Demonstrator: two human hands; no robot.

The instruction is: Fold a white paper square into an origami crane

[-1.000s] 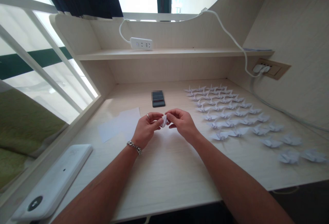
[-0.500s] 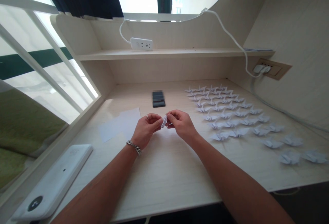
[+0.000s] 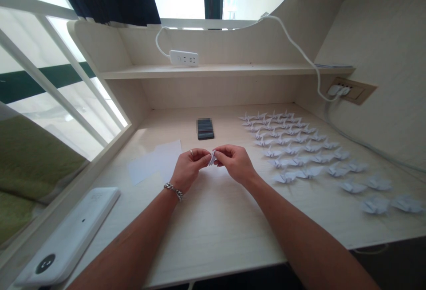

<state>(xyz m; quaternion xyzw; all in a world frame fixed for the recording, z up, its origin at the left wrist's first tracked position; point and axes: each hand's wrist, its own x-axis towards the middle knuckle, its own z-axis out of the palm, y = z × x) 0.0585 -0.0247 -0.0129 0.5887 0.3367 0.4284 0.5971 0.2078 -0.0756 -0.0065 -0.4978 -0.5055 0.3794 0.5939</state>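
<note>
Over the middle of the desk, a small folded piece of white paper (image 3: pixel 212 158) is pinched between both hands. My left hand (image 3: pixel 189 165), with a ring and a chain bracelet, grips its left side between thumb and fingers. On the right side, my right hand (image 3: pixel 234 161) closes thumb and fingertips on the same piece. My fingertips hide part of its folds. Several white paper cranes (image 3: pixel 293 149) stand in rows to the right of my hands. Flat white paper sheets (image 3: pixel 153 161) lie left of my left hand.
A dark phone (image 3: pixel 205 129) lies beyond my hands. At the left edge is a white device (image 3: pixel 71 232) with a round dark dial. A power strip (image 3: pixel 184 58) rests on the shelf (image 3: pixel 226 70); a white cable (image 3: pixel 296 44) runs to the wall socket (image 3: pixel 354 90).
My right fingers have shifted slightly on the folded paper, the thumb now pressing closer to its top. The left hand, cranes and sheets look the same.
</note>
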